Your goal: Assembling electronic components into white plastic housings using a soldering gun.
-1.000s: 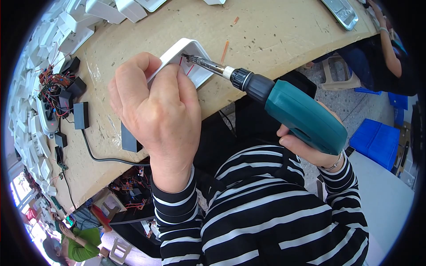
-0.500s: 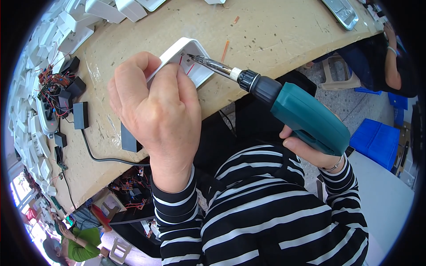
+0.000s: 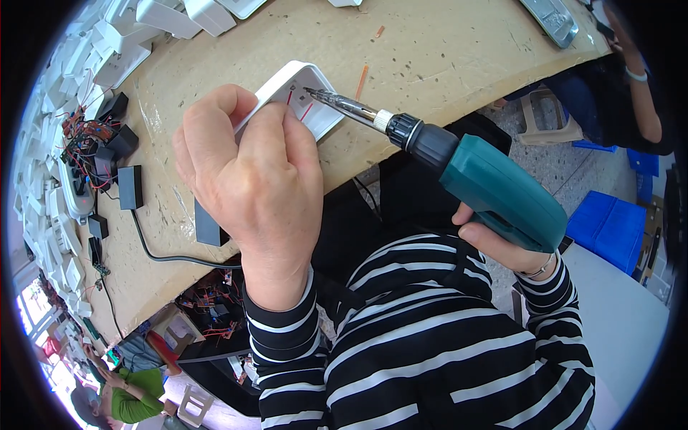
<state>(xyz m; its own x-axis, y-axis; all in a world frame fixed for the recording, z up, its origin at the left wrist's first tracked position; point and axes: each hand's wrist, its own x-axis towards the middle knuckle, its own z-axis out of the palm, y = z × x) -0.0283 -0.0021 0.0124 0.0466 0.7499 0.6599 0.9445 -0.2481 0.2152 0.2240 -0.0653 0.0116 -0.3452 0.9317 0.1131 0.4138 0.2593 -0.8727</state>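
Box [image 3: 281, 80], white plastic and open on one face, is in the left hand [image 3: 254, 165], just above or on the counter [image 3: 444, 64]; can't tell if it touches. Left fingers [image 3: 215, 118] are clamped on its wall, some of them reaching inside. Two thin red wires show in the box, near a few small dark spots on its inner face.

Right hand [image 3: 494, 247] grips a green pistol-shaped tool [image 3: 502, 190], mostly hidden behind it; thumb visible underneath. Tool has a black collar and a metal nose, aimed left into the box. Tip sits at the dark spots; contact unclear.

Counter, left side: black block [image 3: 131, 186] with a black cable [image 3: 172, 257] running toward the left wrist, second black block [image 3: 209, 223] partly behind that hand, power strip [image 3: 82, 199], tangle of wired parts [image 3: 84, 140]. White shells [image 3: 118, 61] piled along the far left edge. Past the box: orange strip [image 3: 362, 82], smaller orange scrap [image 3: 380, 31]. Metal tray [image 3: 553, 23] at upper right.

Off the counter: blue bin [image 3: 605, 229] on the right, co-worker in green [image 3: 136, 395] at lower left.
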